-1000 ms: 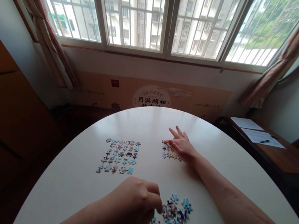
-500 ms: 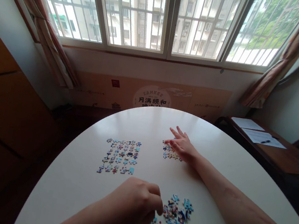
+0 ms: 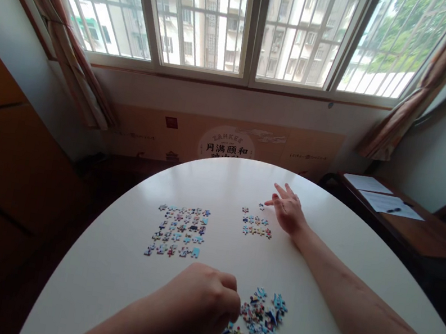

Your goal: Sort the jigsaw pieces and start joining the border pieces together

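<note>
My right hand [image 3: 287, 211] is open, fingers spread, at the far right of the round white table. Its fingertip is close beside a single jigsaw piece [image 3: 261, 206]; I cannot tell whether they touch. Left of and below that hand lies a small set of jigsaw pieces in short rows [image 3: 256, 231]. My left hand [image 3: 200, 305] is closed, fingers bent down at the left edge of a loose pile of jigsaw pieces [image 3: 260, 314]. Its fingertips are hidden, so what they pinch cannot be made out.
A larger block of jigsaw pieces in spaced rows [image 3: 181, 227] lies on the left of the white table [image 3: 109, 285]. Papers [image 3: 390, 205] with a pen rest on a dark wooden desk at the right. A printed cardboard panel [image 3: 144, 125] stands below the barred window.
My right hand has moved right, off the small set of rows, uncovering its pieces and the single piece above them. My left hand stays closed by the pile, almost unmoved.
</note>
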A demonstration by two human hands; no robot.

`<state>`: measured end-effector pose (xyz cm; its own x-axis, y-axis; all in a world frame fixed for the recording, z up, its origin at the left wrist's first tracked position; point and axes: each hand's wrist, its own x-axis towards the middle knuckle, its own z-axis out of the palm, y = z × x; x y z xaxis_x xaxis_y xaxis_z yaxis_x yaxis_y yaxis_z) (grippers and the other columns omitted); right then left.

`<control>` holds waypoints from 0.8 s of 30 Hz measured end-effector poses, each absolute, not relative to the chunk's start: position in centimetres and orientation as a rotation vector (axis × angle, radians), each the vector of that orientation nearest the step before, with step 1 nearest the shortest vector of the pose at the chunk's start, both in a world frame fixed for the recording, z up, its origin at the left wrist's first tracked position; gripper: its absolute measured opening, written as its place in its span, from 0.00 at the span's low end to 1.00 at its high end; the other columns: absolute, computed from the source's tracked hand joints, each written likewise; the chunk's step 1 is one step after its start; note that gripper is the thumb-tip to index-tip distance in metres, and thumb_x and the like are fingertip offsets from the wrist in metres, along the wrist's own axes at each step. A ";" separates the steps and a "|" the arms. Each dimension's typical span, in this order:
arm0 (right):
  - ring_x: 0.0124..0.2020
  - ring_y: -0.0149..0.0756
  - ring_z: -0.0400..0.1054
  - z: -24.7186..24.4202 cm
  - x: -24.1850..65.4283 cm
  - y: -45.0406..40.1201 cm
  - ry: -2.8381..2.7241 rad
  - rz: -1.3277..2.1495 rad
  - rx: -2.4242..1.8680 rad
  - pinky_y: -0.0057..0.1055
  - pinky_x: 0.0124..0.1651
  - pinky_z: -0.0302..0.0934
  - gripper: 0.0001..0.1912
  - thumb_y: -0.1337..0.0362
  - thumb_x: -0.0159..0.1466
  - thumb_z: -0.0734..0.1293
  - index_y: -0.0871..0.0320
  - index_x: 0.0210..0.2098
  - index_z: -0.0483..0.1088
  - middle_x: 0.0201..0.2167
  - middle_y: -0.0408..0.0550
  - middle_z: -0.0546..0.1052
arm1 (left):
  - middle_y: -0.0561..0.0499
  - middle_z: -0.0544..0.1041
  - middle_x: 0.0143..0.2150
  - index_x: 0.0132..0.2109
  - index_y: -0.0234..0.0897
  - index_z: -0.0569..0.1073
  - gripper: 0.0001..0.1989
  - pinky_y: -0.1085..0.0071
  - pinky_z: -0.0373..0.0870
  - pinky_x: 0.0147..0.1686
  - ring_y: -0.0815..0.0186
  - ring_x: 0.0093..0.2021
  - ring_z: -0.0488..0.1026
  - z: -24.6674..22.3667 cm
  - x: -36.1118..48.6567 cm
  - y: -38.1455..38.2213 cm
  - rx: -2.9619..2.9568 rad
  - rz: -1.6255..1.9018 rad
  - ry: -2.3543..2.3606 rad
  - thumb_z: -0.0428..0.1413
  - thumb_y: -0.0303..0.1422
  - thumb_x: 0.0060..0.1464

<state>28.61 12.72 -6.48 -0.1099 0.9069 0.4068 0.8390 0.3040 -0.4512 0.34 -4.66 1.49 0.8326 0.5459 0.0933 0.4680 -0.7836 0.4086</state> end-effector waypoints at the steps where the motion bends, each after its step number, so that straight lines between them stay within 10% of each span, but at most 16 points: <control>1: 0.73 0.56 0.42 -6.5 28.5 12.7 -1.977 0.146 -1.542 0.65 0.68 0.37 0.37 0.45 0.74 0.45 0.51 0.38 0.83 0.70 0.48 0.61 | 0.55 0.79 0.32 0.33 0.41 0.78 0.13 0.73 0.69 0.31 0.69 0.28 0.75 1.5 0.3 -4.7 2.644 0.283 0.764 0.52 0.21 0.50; 24: 0.74 0.56 0.39 -6.1 26.3 11.2 -2.207 0.269 -1.341 0.63 0.69 0.40 0.43 0.38 0.71 0.42 0.52 0.43 0.83 0.71 0.50 0.59 | 0.55 0.79 0.33 0.34 0.42 0.79 0.13 0.71 0.69 0.33 0.68 0.29 0.76 1.4 0.3 -4.7 2.641 0.257 0.774 0.53 0.21 0.51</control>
